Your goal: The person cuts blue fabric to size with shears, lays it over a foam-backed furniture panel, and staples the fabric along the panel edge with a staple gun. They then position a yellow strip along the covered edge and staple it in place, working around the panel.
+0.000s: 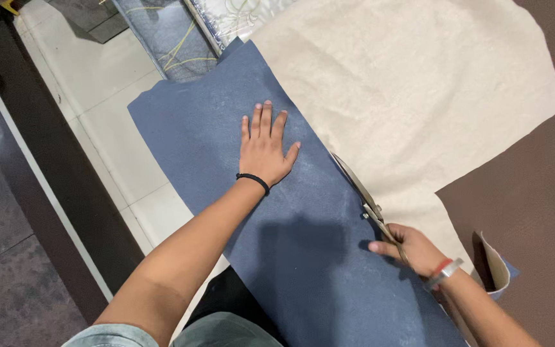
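Presently, a long sheet of blue fabric [277, 250] lies diagonally across the work surface, running from the upper left toward the lower right. The left hand [263, 149] rests flat on the blue fabric's upper half, palm down, fingers spread and pointing away from the person; it grips nothing, only presses. A black band sits at that wrist. The right hand [408, 249] is well apart from the left, lower and to the right, at the blue fabric's right edge. It is closed around the handles of a pair of metal scissors [362, 193]. The blades point up and away, lying along the line where the blue fabric meets a cream fabric [412, 90]. Whether the blades are parted cannot be told. The cream fabric spreads to the upper right over a brown surface [541, 193]. Pale floor tiles [120, 128] show to the left.
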A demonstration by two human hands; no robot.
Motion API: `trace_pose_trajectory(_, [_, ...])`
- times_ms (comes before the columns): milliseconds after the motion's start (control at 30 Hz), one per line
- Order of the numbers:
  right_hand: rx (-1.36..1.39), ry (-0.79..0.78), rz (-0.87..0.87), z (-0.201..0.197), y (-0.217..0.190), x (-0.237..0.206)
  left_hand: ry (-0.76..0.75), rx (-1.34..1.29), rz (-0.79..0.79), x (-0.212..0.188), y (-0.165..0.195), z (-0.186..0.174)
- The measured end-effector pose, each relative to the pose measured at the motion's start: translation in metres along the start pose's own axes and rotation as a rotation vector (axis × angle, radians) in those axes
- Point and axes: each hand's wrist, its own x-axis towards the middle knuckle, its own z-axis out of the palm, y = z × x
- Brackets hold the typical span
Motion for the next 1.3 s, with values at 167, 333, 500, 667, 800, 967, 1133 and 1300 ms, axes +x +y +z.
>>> trace_pose_trajectory(167, [0.146, -0.032, 0.023, -0.002, -0.041, -0.002, -0.016, -0.005, -0.028, 0.005, -0.002, -0.002])
trace_pose_trajectory(333, [0.039, 0.023, 0.111, -0.003, -0.085, 0.017, -0.004, 0.009, -0.018, 0.007, -0.006, -0.001])
trace_pose_trajectory(500, [0.036, 0.004, -0.021, -0.013, -0.104, 0.026, 0.014, -0.062, -0.04, 0.008, -0.009, -0.001])
trace_pose_trajectory(667, [0.056, -0.032, -0.147, -0.019, -0.134, 0.05, 0.065, -0.115, -0.026, 0.008, -0.009, -0.004])
trace_pose_trajectory(800, [0.152, -0.034, -0.07, -0.015, -0.143, 0.059, 0.042, -0.145, -0.028, 0.007, -0.011, -0.008])
trace_pose_trajectory(967, [0.222, -0.096, -0.168, -0.016, -0.17, 0.073, 0.012, -0.222, -0.028, 0.009, -0.014, -0.014])
trace_pose_trajectory(1133, [0.096, 0.029, 0.016, -0.024, -0.205, 0.067, 0.024, -0.248, -0.02, 0.011, -0.014, -0.021])
trace_pose_trajectory(1300, [0.144, -0.039, -0.058, -0.031, -0.238, 0.084, -0.061, -0.248, -0.02, 0.013, -0.016, -0.029])
